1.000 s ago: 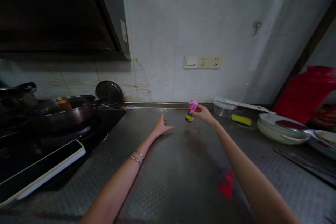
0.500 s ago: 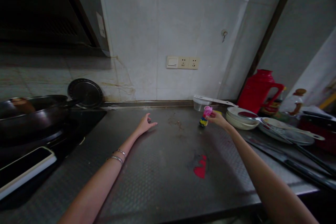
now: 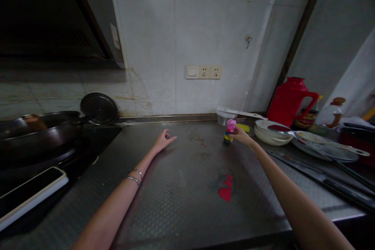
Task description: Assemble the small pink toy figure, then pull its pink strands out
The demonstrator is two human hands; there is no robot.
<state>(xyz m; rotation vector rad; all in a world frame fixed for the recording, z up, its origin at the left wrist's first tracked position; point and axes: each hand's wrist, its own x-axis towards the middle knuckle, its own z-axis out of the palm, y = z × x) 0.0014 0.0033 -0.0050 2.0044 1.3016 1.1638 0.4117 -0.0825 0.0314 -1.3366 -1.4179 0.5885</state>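
A small, colourful pink-topped container (image 3: pixel 231 125) with a blue and yellow lower part stands upright at the back right of the metal counter (image 3: pixel 187 203). My right hand (image 3: pixel 242 136) is closed around its right side, partly hiding it. My left hand (image 3: pixel 164 140) rests on the counter to the left, with thumb and fingers apart and nothing between them. Between the hands lies a brownish smear (image 3: pixel 199 139) on the metal. A torn red heart-shaped sticker (image 3: pixel 225 192) is stuck nearer the front edge.
At left, a wok (image 3: pixel 55 127) sits on the stove beside a white-edged device (image 3: pixel 35 195). On the right are a measuring scoop (image 3: pixel 225 117), a yellow item (image 3: pixel 243 127), stacked bowls (image 3: pixel 271 136), a plate (image 3: pixel 340 155), a red thermos jug (image 3: pixel 285 99) and long dark utensils (image 3: pixel 345 187).
The camera view has shifted slightly. My right hand still grips the container, which now looks more upright and shows more of its pink top. My left hand stays in the same place.
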